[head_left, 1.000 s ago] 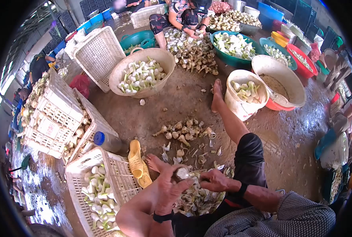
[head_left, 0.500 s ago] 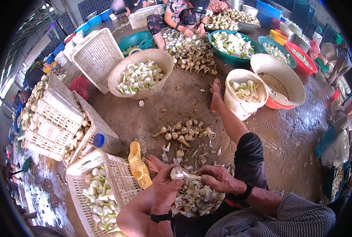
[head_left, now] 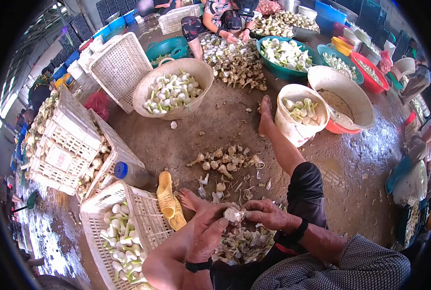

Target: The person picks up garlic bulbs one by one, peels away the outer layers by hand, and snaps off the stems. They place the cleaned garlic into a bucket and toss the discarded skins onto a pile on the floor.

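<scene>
A whitish garlic bulb (head_left: 233, 215) is held between my two hands, above a heap of papery peelings (head_left: 244, 244) in front of me. My left hand (head_left: 208, 231) grips the bulb from the left, thumb along its lower side. Pressed to the bulb's right side are the fingertips of my right hand (head_left: 267, 214); what they pinch there is too small to make out, perhaps loose skin. On the floor beyond lies a small pile of unpeeled garlic bulbs (head_left: 225, 159). Peeled bulbs with green stems (head_left: 123, 239) fill a white crate (head_left: 95, 220) at my left.
Yellow slippers (head_left: 169, 203) and a blue-capped bottle (head_left: 131, 174) are beside the crate. A white bucket (head_left: 297, 133) stands beyond my right foot, next to a pale basin (head_left: 365, 108). Stacked crates (head_left: 63, 152) lean at left. Ahead, another person's hands (head_left: 235, 36) work over garlic.
The bulb has been turned so its round end faces up toward me; its stem no longer shows. My right hand has moved slightly up and left, closer to the bulb.
</scene>
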A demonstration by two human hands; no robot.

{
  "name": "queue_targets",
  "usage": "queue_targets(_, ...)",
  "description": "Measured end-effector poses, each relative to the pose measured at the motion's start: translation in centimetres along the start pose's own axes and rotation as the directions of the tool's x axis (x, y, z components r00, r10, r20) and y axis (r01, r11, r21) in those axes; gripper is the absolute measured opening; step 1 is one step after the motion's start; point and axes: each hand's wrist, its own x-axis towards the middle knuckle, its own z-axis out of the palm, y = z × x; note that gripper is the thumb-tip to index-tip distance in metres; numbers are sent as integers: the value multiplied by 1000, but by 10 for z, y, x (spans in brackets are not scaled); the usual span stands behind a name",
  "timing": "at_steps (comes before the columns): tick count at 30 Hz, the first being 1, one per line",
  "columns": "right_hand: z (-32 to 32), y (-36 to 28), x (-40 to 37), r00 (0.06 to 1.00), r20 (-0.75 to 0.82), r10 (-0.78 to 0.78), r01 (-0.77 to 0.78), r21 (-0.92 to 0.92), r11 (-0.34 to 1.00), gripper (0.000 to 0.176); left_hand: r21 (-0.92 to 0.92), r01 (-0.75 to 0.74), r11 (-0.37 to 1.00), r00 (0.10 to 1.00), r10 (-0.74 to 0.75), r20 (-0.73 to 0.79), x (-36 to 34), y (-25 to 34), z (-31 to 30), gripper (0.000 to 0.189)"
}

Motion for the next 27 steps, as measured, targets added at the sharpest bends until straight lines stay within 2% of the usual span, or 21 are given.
queue_targets(2, 4, 0, 0, 999, -22, 24, -23, 32, 999, 28, 14, -13, 1000, 1000, 13, -2, -1, -2, 0, 38)
queue_targets(4, 10, -3, 3, 957, -290, -5, -24, -97, 995, 30, 32, -61, 998, 997, 63, -46, 1, -4, 1, 37)
queue_targets(5, 10, -1, 2, 957, -289, -7, -22, -98, 995, 30, 33, -62, 998, 997, 64, -45, 3, -5, 1, 37)
queue_targets(7, 10, 2, -1, 973, -223, 50, -71, -86, 994, 32, 26, -172, 985, 979, 174, -105, 4, -9, 0, 36)
queue_targets(11, 19, -15, -6, 979, -203, 18, -32, -66, 997, 33, 144, -180, 973, 974, 197, -112, 3, -12, -3, 39)
queue_targets(13, 18, -20, -5, 980, -194, -51, 16, -178, 984, 32, 249, -163, 955, 979, 188, -81, 4, -12, -3, 40)
queue_targets(14, 17, -23, -4, 979, -196, -53, 17, -178, 984, 32, 249, -163, 955, 979, 188, -79, 5, -12, -3, 40)
queue_targets(16, 16, -29, -3, 985, -165, -46, -5, -296, 955, 31, 301, -190, 934, 976, 213, -43, 5, -13, -5, 40)
queue_targets(20, 16, -29, -1, 980, -199, -1, -66, -329, 942, 28, 365, -222, 904, 963, 263, -65, 7, -19, -7, 39)
queue_targets(22, 16, -28, -1, 980, -197, 40, -100, -305, 947, 26, 586, -275, 762, 938, 346, -10, 9, -22, -11, 39)
queue_targets(26, 15, -21, -1, 978, -207, 27, -92, -309, 947, 25, 614, -251, 748, 948, 317, 2, 9, -28, -12, 43)
queue_targets(27, 16, -18, -1, 973, -231, 26, -99, -309, 946, 25, 700, -275, 659, 934, 355, 33, 10, -27, -12, 42)
